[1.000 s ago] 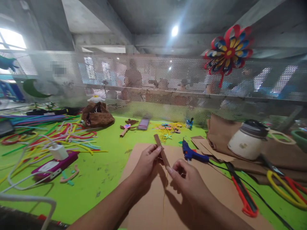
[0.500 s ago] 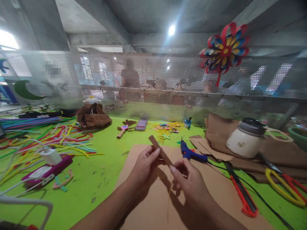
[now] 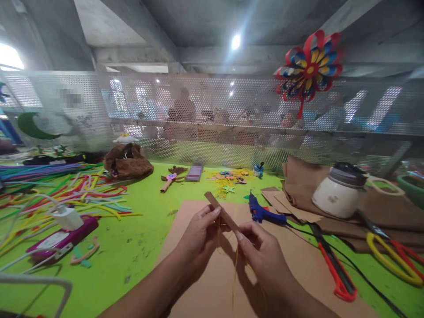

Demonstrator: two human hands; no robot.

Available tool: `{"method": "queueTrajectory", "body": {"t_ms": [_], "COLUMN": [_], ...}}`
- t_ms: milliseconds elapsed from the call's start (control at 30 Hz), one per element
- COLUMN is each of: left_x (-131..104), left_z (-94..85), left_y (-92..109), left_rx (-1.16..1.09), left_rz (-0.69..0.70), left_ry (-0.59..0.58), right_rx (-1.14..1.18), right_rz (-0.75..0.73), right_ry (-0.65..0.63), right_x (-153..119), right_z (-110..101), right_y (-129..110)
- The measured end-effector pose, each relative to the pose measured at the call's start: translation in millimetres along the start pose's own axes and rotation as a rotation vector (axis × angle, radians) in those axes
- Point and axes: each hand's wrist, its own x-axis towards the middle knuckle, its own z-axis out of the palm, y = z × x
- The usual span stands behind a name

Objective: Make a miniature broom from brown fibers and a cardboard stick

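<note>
A narrow brown cardboard strip point(image 3: 222, 213) is held slantwise above a tan board point(image 3: 188, 212). Its upper left part is pinched by my left hand point(image 3: 202, 234), thumb on top. My right hand point(image 3: 260, 247) pinches the lower right end between thumb and fingers. Thin yellow strands point(image 3: 235, 274) hang down from between the hands over the board. Just beyond my right hand lies a blue glue gun point(image 3: 265, 213) with a black cable.
Right: a red cutter point(image 3: 336, 269), scissors point(image 3: 392, 260), a white jar point(image 3: 341, 190) on brown paper. Left: a purple power strip point(image 3: 62, 238), colourful pipe cleaners point(image 3: 89, 190), a brown pouch point(image 3: 129, 163). Further back, yellow scraps point(image 3: 228, 177) and a small blue bottle point(image 3: 258, 170).
The strip has tipped slightly and its upper end sits a little lower. The fingers of my right hand have curled in closer under it. The view has shifted slightly.
</note>
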Motion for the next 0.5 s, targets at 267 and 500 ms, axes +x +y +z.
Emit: {"method": "queueTrajectory", "body": {"t_ms": [267, 500], "left_x": [-0.2, -3.0], "left_z": [-1.3, 1.5], "left_y": [-4.1, -4.6], "left_rx": [0.011, -0.008], "left_rz": [-0.024, -0.050], "left_ry": [0.012, -0.022], "right_rx": [-0.018, -0.026], "right_rz": [0.017, -0.020], "right_ry": [-0.011, -0.011], "right_x": [1.4, 5.0], "right_z": [2.8, 3.8], "right_y": [1.4, -1.5]}}
